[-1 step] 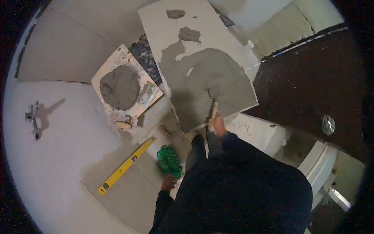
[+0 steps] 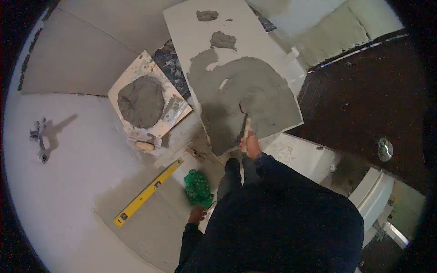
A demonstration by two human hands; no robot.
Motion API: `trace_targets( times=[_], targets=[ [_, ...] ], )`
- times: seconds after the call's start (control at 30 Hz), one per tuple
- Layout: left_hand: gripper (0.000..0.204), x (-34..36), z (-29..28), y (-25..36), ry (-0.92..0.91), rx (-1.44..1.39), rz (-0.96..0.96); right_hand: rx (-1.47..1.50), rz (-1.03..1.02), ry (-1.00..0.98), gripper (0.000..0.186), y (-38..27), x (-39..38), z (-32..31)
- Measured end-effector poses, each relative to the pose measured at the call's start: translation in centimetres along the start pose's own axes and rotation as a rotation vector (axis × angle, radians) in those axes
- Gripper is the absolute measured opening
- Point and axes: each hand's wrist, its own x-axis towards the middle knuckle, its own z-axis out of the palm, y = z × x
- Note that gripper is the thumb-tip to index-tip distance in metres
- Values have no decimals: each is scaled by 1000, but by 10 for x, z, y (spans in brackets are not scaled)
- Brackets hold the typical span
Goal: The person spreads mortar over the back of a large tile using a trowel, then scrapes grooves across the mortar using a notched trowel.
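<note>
One dark top (image 2: 287, 218) fills the near edge of my view, its sleeves running out to both hands; the left hand (image 2: 196, 214) is low, just below a green bag (image 2: 197, 187), and from where I sit I cannot tell whether it touches the bag or grips anything; left of the bag a yellow level (image 2: 148, 193) lies aslant.

Ahead, I have the right hand (image 2: 251, 144) wrapped round the handle of a trowel (image 2: 246, 123); the trowel's far end is down in grey mortar (image 2: 268, 91), too smeared for me to make out its blade; the mortar spreads in a broad, swirled layer over the nearer part of a pale slab (image 2: 250, 43).

To the left I see a small board (image 2: 145, 60) bearing a rounded mortar heap (image 2: 142, 101); a notched spreader (image 2: 174, 110) lies by the heap, toward the board's right corner; a float (image 2: 144, 145) with a pale handle sits just below the board.

Farther up the slab I see two separate mortar dabs, the larger ones (image 2: 223, 40) (image 2: 207, 16), and a small crumb beside the farther; a dark sheet (image 2: 170, 66) shows between board and slab; a tap (image 2: 40, 140) juts from the wall at far left; a brown panel (image 2: 355, 95) stretches out at right.
</note>
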Motion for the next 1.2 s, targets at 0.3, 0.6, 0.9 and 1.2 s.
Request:
trace_targets(
  times=[0.3, 0.6, 0.9, 1.2],
  targets=[
    [44, -7, -21, 86, 122, -690, -415, -595, -417, -427, 38, -129, 34, 78],
    [40, 32, -2, 108, 23, -623, -322, -1678, -1631, -167, 31, -235, 80, 119],
    [52, 47, -19, 160, 46, -554, -312, -1608, -929, 146, 32, -320, 113, 73],
    [53, 56, -35, 156, 14, -585, -372, -1380, -649, 414, 34, -311, 105, -50]
  ],
)
